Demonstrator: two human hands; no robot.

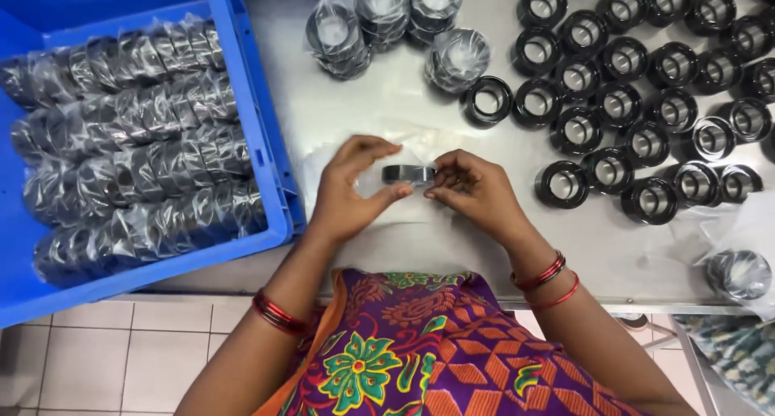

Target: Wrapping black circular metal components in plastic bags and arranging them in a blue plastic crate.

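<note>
My left hand (pixel 353 188) and my right hand (pixel 472 188) meet over the middle of the steel table (pixel 387 109). Between their fingertips sits a black ring (pixel 408 174), held on edge. The left thumb and fingers also pinch a thin clear plastic bag (pixel 373 178) around the ring's left side. The right fingers grip the ring's right edge. Red bangles circle both wrists.
A blue crate (pixel 266 141) at the left holds rows of bagged rings (pixel 133 149). Several bagged ring stacks (pixel 383 20) stand at the table's far middle. Many bare black rings (pixel 638 77) cover the right side. Another bagged stack (pixel 739 272) lies at the right edge.
</note>
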